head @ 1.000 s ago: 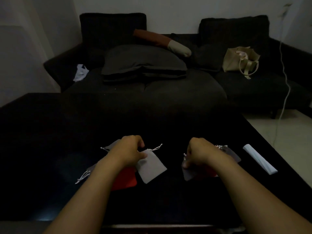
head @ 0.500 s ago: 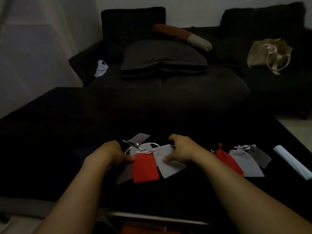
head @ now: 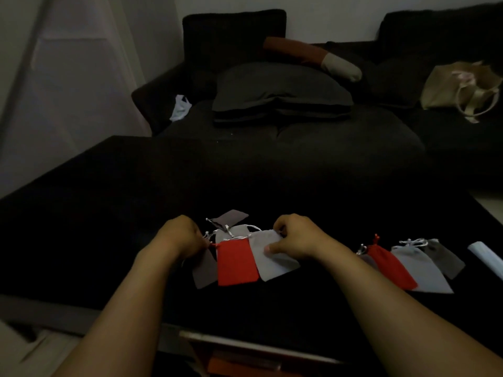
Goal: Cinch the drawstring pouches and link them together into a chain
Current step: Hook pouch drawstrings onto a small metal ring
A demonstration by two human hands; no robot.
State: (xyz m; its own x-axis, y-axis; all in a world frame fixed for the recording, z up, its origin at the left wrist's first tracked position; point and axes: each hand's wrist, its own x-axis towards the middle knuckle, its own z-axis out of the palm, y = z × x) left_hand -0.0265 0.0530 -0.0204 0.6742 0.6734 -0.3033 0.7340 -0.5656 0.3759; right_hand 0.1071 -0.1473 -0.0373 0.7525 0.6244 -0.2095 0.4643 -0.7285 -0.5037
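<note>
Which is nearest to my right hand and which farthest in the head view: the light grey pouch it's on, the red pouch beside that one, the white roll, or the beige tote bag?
From the right hand:
1. Light grey pouch, under its fingers and thumb.
2. Red pouch, just to the pouch's left, partly under it.
3. White roll, far right on the dark table.
4. Beige tote bag, back on the sofa, upper right.

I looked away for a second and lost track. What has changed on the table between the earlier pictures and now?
The right hand left the right-side pouch group and crossed to the left group, where it now pinches the light grey pouch. The left hand shifted to the cords beside the red pouch. The white roll and the right-side group lie as before.
</note>
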